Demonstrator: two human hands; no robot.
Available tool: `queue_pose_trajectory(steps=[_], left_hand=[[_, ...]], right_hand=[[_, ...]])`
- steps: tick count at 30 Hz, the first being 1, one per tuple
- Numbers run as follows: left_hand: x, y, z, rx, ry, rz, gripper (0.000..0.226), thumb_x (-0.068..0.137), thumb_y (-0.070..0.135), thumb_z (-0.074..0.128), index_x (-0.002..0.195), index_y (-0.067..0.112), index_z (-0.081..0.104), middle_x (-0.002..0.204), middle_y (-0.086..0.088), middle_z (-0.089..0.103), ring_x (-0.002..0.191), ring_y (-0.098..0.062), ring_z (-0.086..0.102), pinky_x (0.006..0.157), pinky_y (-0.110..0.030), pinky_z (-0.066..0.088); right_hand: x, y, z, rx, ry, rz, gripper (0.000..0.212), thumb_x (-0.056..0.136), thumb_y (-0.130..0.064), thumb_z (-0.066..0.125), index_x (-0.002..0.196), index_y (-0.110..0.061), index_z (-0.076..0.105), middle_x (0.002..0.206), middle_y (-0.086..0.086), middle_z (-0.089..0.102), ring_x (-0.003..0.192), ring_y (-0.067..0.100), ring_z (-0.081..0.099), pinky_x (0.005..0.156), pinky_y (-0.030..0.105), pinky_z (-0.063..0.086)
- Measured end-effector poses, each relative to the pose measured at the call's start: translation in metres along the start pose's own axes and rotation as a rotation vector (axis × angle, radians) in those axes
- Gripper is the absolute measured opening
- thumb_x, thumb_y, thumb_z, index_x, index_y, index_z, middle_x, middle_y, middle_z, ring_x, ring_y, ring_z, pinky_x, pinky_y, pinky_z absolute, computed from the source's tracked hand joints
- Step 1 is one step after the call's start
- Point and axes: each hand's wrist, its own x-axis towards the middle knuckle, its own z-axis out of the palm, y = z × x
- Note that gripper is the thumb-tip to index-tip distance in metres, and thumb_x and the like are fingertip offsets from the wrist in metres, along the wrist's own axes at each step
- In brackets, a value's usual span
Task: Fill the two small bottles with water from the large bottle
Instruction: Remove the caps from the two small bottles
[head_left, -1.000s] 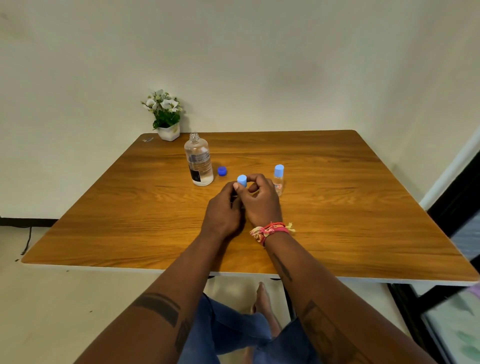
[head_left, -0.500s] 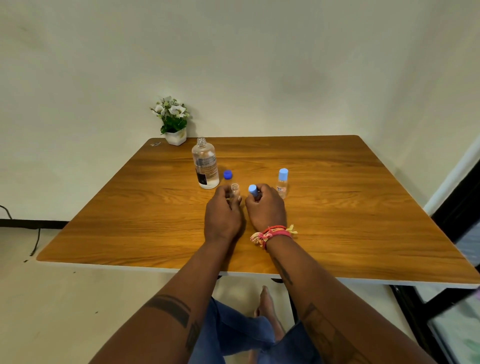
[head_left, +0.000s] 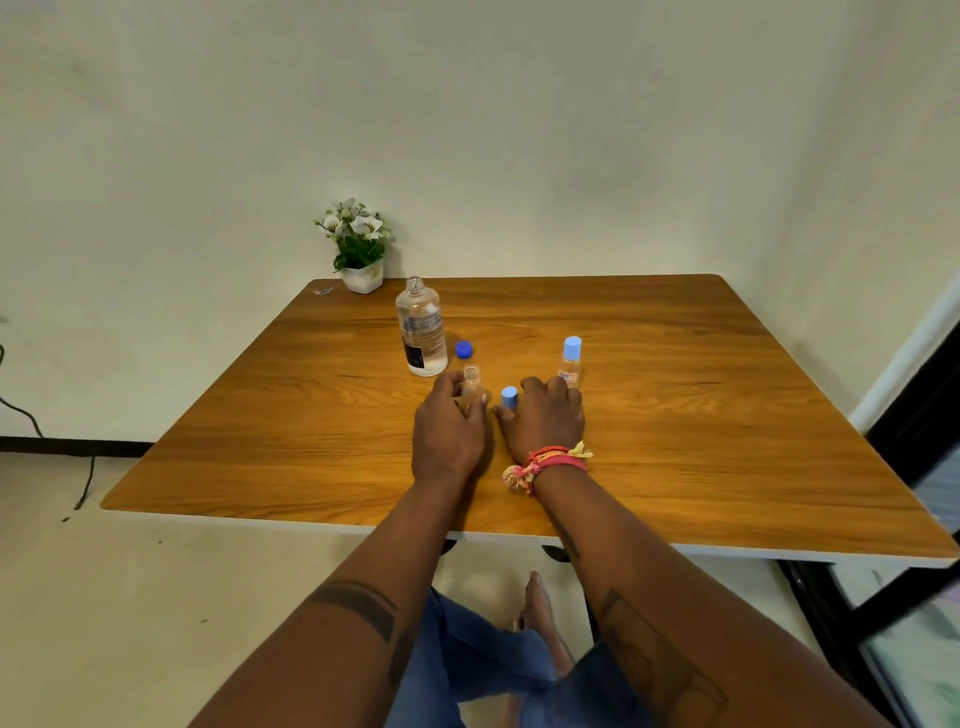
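The large clear bottle (head_left: 421, 327) stands uncapped on the wooden table (head_left: 675, 415), with its dark blue cap (head_left: 464, 349) lying just to its right. My left hand (head_left: 449, 431) is wrapped around one small clear bottle (head_left: 471, 381), which is upright and uncapped. That bottle's light blue cap (head_left: 509, 397) stands on the table beside the thumb of my right hand (head_left: 545, 423). This hand lies low on the table with its fingers spread, the fingertips at the base of the second small bottle (head_left: 570, 361), which is upright and wears a light blue cap.
A small white pot of white flowers (head_left: 361, 254) sits at the table's far left corner. A wall runs behind the table. A black frame (head_left: 914, 415) stands at the right. My knees and a bare foot show under the near edge.
My right hand took the light blue cap off the small bottle, moved it right and set it on the table. My left hand kept hold of the bottle. The camera view tilted up slightly.
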Motion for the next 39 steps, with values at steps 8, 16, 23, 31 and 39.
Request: queue_pose_trajectory(steps=[8,16,23,31,39], left_hand=[[-0.013,0.003,-0.014,-0.015,-0.009,-0.047,0.059,0.095,0.028,0.069,0.148,0.024,0.044,0.144,0.0,0.057,0.125,-0.021,0.059,0.099,-0.036,0.052],[-0.026,0.001,-0.022,-0.077,0.082,-0.074,0.043,0.094,0.026,0.07,0.134,0.02,0.055,0.125,-0.001,0.064,0.11,-0.019,0.063,0.083,-0.025,0.051],[-0.041,0.026,-0.005,-0.159,0.2,0.013,0.013,0.095,0.026,0.067,0.102,0.021,0.058,0.096,0.004,0.062,0.085,-0.01,0.06,0.067,-0.017,0.045],[-0.021,0.064,0.057,-0.187,0.011,0.151,0.014,0.095,0.022,0.066,0.109,0.022,0.064,0.099,0.004,0.066,0.088,-0.01,0.063,0.076,-0.03,0.056],[-0.006,0.067,0.104,-0.174,-0.048,0.134,0.024,0.1,0.02,0.052,0.123,0.018,0.059,0.117,0.007,0.058,0.107,-0.009,0.052,0.091,-0.028,0.045]], right_hand=[[-0.015,0.014,-0.017,0.345,0.001,0.053,0.044,0.089,-0.041,0.07,0.127,-0.023,0.058,0.127,0.009,0.059,0.116,0.028,0.058,0.1,0.044,0.049],[-0.03,0.024,-0.032,0.505,0.037,0.11,0.03,0.09,-0.035,0.07,0.117,-0.025,0.061,0.111,0.002,0.063,0.097,0.02,0.063,0.088,0.042,0.056],[-0.031,0.026,-0.041,0.618,0.127,0.156,0.018,0.091,-0.037,0.068,0.104,-0.027,0.061,0.094,-0.004,0.065,0.079,0.014,0.063,0.071,0.035,0.057],[0.001,0.054,-0.057,0.821,0.246,0.152,0.022,0.09,-0.038,0.07,0.108,-0.031,0.06,0.104,-0.008,0.062,0.09,0.009,0.063,0.072,0.033,0.059],[0.04,0.071,-0.042,0.974,0.01,0.082,0.058,0.078,-0.046,0.082,0.128,-0.032,0.059,0.12,-0.016,0.064,0.114,0.003,0.059,0.092,0.029,0.053]])
